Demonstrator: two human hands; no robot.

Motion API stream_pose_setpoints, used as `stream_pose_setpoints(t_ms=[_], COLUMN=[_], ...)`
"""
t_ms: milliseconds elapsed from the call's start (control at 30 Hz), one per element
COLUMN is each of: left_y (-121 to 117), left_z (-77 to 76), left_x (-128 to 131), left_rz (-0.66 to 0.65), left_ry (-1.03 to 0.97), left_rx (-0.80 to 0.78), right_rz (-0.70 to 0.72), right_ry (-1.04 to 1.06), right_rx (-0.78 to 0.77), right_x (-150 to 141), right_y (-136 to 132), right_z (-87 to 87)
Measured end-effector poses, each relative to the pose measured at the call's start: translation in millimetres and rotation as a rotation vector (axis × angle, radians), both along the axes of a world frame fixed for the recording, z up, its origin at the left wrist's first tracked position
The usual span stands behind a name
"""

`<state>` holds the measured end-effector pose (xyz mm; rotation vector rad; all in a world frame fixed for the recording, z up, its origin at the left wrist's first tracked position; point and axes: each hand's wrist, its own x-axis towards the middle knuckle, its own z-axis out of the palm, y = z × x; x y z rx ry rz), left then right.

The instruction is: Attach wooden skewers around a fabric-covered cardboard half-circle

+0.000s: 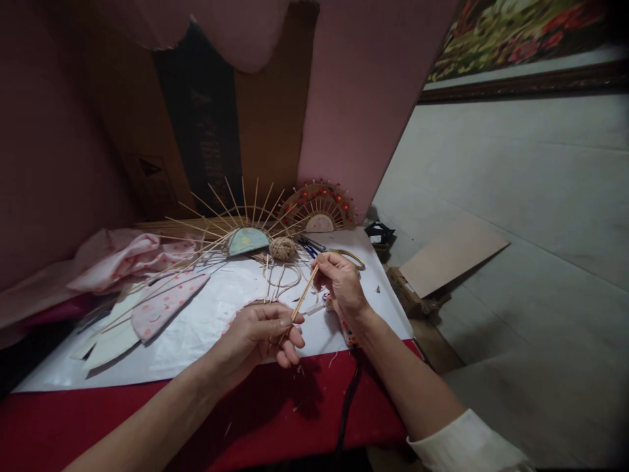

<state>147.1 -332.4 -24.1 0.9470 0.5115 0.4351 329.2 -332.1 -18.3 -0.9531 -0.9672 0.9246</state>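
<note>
Between my two hands runs a thin wooden stick (304, 295), perhaps more than one side by side, slanting up to the right. My left hand (265, 331) pinches its lower end between thumb and forefinger, the other fingers loosely curled. At the upper end, my right hand (339, 278) grips it with closed fingers. Behind my left hand lies a partly hidden pink-edged piece (233, 318) with a few sticks standing out of it. A patterned glue gun (346, 321) with a black cord rests below my right wrist, mostly covered.
A light blue half-round (248, 240) with fanned sticks stands behind, beside a twine ball (282, 248) and a decorated fan (319, 210). Gold-handled scissors (351, 257) lie right. Pink dotted fabric (142, 255) and a dotted cut-out (167, 301) are left. Cardboard (275, 98) rises at the back.
</note>
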Motion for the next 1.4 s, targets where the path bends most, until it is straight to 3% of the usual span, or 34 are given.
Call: stream_pose_setpoints(t_ms=[200, 300, 400, 500, 600, 767, 1000, 1100, 1233, 1400], left_y=[-1.9, -2.8, -4.7, -7.5, -8.7, -6.1, -11.3, -10.0, -3.1, -1.1], left_z=[2.3, 4.5, 6.7, 8.6, 8.8, 5.6, -0.6, -7.3, -15.1, -5.7], left_x=[0.0, 0.9, 2.0, 1.9, 0.2, -2.6, -2.7, -3.4, -4.4, -4.0], left_rz=[0.030, 0.144, 0.339, 0.445, 0.477, 0.548, 0.466, 0.459, 0.474, 0.512], left_ry=[-0.018, -0.057, -0.059, -0.090, -0.075, -0.015, -0.045, -0.045, -0.137, -0.097], left_rx=[0.023, 0.081, 0.213, 0.457, 0.667, 0.678, 0.917, 1.073, 1.414, 1.793], right_rz=[-0.004, 0.017, 0.077, 0.160, 0.222, 0.226, 0.269, 0.297, 0.333, 0.417], right_ry=[0.090, 0.197, 0.320, 0.427, 0.467, 0.461, 0.462, 0.466, 0.471, 0.458], right_rx=[-0.020, -0.048, -0.096, -0.196, -0.246, -0.228, -0.257, -0.273, -0.292, -0.314], right_x=[0.6, -2.7, -11.8, -23.0, -29.6, -27.8, -30.7, -33.3, -33.8, -34.0], right_y=[-0.5, -1.5, -5.0, -10.0, -13.0, -11.8, -15.1, -17.0, -17.5, -17.7], right_z=[1.1, -0.7, -2.2, -2.4, -2.3, -4.5, -5.3, -4.4, -2.9, -2.9])
